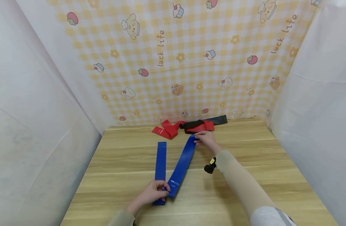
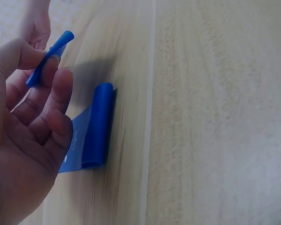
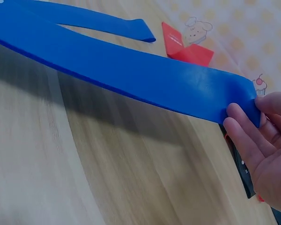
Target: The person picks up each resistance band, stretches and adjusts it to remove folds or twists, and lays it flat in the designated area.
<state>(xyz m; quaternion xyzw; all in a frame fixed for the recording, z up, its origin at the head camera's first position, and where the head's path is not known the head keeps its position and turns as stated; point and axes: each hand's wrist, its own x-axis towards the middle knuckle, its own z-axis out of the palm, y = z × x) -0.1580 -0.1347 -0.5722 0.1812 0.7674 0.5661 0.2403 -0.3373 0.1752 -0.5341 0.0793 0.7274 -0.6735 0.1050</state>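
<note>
A blue resistance band (image 1: pixel 185 158) with small printed dots near its close end slants between both hands. My left hand (image 1: pixel 154 191) pinches its near end between thumb and fingers, and my right hand (image 1: pixel 207 139) pinches the far end. In the right wrist view this band (image 3: pixel 131 70) runs flat and slightly bowed above the table, its shadow below. A second blue band (image 1: pixel 160 160) lies lengthwise on the wood to the left, partly covered by my left hand. The left wrist view shows the pinched end (image 2: pixel 51 56) twisted a little between the fingertips.
Red bands (image 1: pixel 170 130) and black bands (image 1: pixel 219 120) lie in a loose tangle at the back of the wooden table (image 1: pixel 119 163). A small black item with a yellow label (image 1: pixel 209 167) shows beside my right forearm. A patterned cloth (image 1: pixel 173 56) hangs behind, with white sheets at both sides.
</note>
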